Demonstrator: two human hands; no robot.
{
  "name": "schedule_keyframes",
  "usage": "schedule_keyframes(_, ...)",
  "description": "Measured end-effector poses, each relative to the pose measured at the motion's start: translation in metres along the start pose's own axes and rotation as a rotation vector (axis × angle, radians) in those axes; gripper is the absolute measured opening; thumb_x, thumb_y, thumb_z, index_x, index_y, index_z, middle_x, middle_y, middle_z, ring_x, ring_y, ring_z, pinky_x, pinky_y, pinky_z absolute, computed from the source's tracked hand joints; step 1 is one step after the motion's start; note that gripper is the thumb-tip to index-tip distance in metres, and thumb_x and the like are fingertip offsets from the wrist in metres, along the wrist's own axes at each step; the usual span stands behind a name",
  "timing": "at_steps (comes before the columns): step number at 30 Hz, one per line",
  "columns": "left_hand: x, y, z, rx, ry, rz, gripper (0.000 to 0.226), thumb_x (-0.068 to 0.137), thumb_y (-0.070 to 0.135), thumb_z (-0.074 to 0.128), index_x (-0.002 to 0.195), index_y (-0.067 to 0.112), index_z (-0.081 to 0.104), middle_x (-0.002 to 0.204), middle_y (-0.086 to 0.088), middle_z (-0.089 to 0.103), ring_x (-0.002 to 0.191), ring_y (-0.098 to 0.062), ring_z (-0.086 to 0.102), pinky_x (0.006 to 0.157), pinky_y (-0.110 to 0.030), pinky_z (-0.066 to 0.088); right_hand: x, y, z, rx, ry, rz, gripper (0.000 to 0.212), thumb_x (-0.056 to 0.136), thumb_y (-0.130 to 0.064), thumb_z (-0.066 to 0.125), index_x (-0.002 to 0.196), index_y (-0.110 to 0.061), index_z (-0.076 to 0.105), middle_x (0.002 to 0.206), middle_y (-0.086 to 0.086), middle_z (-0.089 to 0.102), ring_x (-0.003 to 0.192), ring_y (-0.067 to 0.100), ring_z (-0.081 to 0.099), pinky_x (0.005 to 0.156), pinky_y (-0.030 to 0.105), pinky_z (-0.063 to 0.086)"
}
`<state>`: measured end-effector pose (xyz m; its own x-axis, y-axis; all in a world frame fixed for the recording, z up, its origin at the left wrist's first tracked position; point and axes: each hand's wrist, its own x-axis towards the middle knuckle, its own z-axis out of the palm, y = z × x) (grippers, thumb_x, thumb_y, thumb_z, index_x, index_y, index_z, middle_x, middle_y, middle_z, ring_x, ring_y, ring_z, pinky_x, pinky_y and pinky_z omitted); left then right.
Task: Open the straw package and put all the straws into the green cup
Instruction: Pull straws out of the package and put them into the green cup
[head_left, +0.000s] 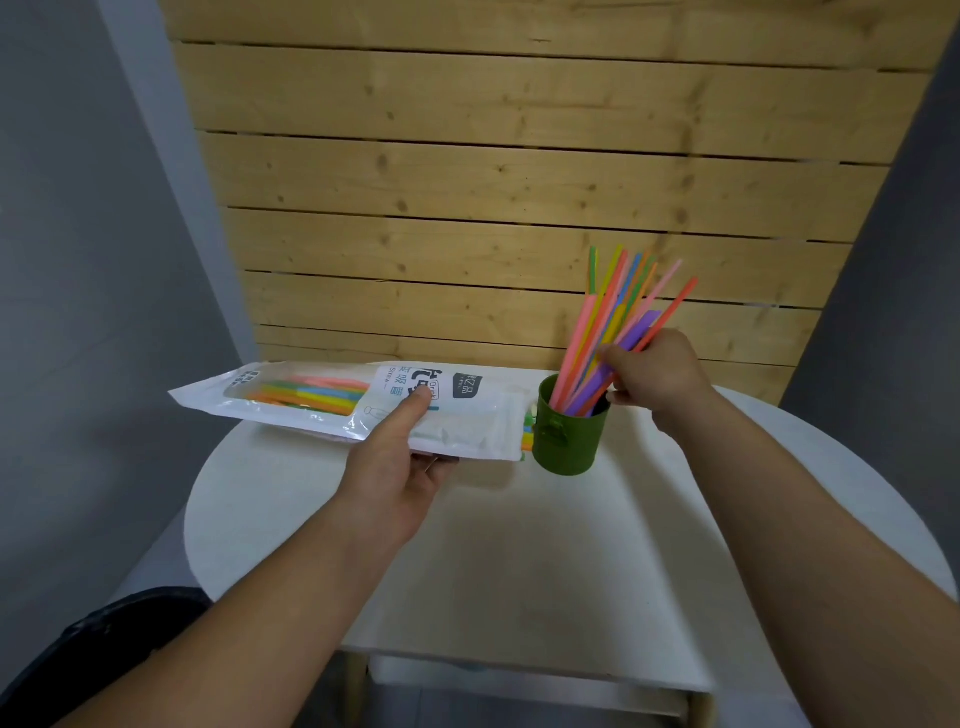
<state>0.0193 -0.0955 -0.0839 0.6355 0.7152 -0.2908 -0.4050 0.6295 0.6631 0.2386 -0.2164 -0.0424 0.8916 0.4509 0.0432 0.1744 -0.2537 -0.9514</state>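
Two hands are busy beside the green cup (569, 436). The right hand (657, 371) pinches a fan of coloured straws (610, 322) whose lower ends stand inside the cup. Left of the cup, the left hand (402, 467) grips the straw package (322, 402), thumb on top, more straws showing inside, above the white bench (519, 545).

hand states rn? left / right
Left hand: closed on the straw package, thumb on top.
Right hand: closed on a bunch of straws standing in the green cup.
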Motion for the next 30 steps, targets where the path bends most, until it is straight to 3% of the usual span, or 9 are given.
schedule_keyframes(2, 0.001, 0.000, 0.000, 0.002, 0.002, 0.000, 0.029, 0.090, 0.012, 0.076, 0.117, 0.016, 0.068, 0.097, -0.006, 0.083, 0.084, -0.021, 0.081, 0.058, -0.035, 0.065, 0.000, 0.001, 0.002, 0.053, 0.027, 0.016, 0.009, 0.091, -0.012, 0.069, 0.096, -0.006, 0.063, 0.080, 0.006, 0.066, 0.065, 0.018, 0.066, 0.043, 0.021, 0.053)
schedule_keyframes(5, 0.001, 0.000, 0.000, -0.001, 0.003, -0.005, 0.027, 0.089, 0.012, 0.076, 0.115, 0.016, 0.069, 0.095, -0.006, 0.083, 0.082, -0.021, 0.081, 0.056, -0.034, 0.064, 0.001, 0.002, 0.006, 0.128, 0.108, 0.046, 0.024, 0.087, -0.014, 0.075, 0.099, -0.008, 0.054, 0.096, 0.014, 0.070, 0.075, 0.028, 0.072, 0.063, 0.037, 0.062)
schedule_keyframes(9, 0.000, -0.001, 0.002, -0.002, 0.004, -0.017, 0.028, 0.089, 0.012, 0.076, 0.116, 0.015, 0.069, 0.097, -0.007, 0.083, 0.083, -0.021, 0.081, 0.056, -0.034, 0.064, -0.001, 0.005, 0.008, 0.167, 0.178, 0.018, 0.036, 0.085, -0.015, 0.078, 0.103, -0.014, 0.046, 0.090, 0.011, 0.068, 0.076, 0.027, 0.073, 0.076, 0.045, 0.062)
schedule_keyframes(14, 0.000, -0.002, 0.003, -0.005, 0.002, -0.015, 0.028, 0.089, 0.012, 0.076, 0.116, 0.014, 0.068, 0.095, -0.007, 0.083, 0.082, -0.022, 0.081, 0.055, -0.033, 0.063, -0.012, 0.011, 0.004, 0.067, 0.224, -0.003, 0.032, 0.087, -0.027, 0.074, 0.092, -0.021, 0.043, 0.085, 0.002, 0.059, 0.080, 0.023, 0.068, 0.081, 0.050, 0.060)
schedule_keyframes(18, 0.000, 0.000, 0.003, 0.010, -0.031, 0.007, 0.029, 0.090, 0.013, 0.076, 0.118, 0.015, 0.068, 0.099, -0.007, 0.083, 0.086, -0.021, 0.080, 0.058, -0.034, 0.064, -0.035, 0.015, 0.002, -0.025, 0.280, 0.001, 0.020, 0.096, -0.031, 0.055, 0.082, -0.019, 0.048, 0.083, 0.004, 0.060, 0.085, 0.031, 0.067, 0.080, 0.051, 0.059)
schedule_keyframes(21, 0.000, 0.003, 0.005, 0.076, -0.072, 0.082, 0.032, 0.089, 0.014, 0.077, 0.120, 0.019, 0.069, 0.107, -0.005, 0.082, 0.094, -0.021, 0.079, 0.063, -0.035, 0.064, -0.066, 0.014, 0.015, 0.314, 0.073, 0.256, 0.039, 0.104, -0.039, 0.039, 0.085, -0.010, 0.057, 0.071, 0.013, 0.068, 0.058, 0.025, 0.067, 0.061, 0.038, 0.061)
schedule_keyframes(22, 0.001, 0.003, 0.006, 0.101, -0.082, 0.113, 0.032, 0.088, 0.014, 0.078, 0.119, 0.020, 0.070, 0.109, -0.005, 0.082, 0.095, -0.021, 0.079, 0.064, -0.035, 0.064, -0.077, 0.012, 0.022, 0.472, -0.031, 0.368, 0.048, 0.104, -0.045, 0.035, 0.090, -0.007, 0.060, 0.070, 0.015, 0.071, 0.058, 0.025, 0.069, 0.061, 0.039, 0.061)
schedule_keyframes(25, -0.001, 0.001, 0.012, 0.194, -0.126, 0.202, 0.030, 0.087, 0.014, 0.079, 0.116, 0.020, 0.074, 0.108, -0.003, 0.082, 0.096, -0.021, 0.079, 0.067, -0.035, 0.064, -0.096, 0.011, 0.038, 0.753, -0.225, 0.503, 0.058, 0.102, -0.057, 0.033, 0.109, -0.009, 0.066, 0.098, 0.017, 0.076, 0.081, 0.031, 0.075, 0.072, 0.042, 0.061)
schedule_keyframes(30, -0.006, -0.009, 0.020, 0.327, -0.165, 0.304, 0.033, 0.085, 0.012, 0.081, 0.117, 0.019, 0.075, 0.107, -0.004, 0.082, 0.095, -0.022, 0.079, 0.066, -0.034, 0.063, -0.106, 0.011, 0.042, 1.090, -0.227, 0.574, 0.047, 0.101, -0.050, 0.045, 0.120, -0.015, 0.070, 0.112, 0.011, 0.076, 0.103, 0.031, 0.073, 0.089, 0.047, 0.058)
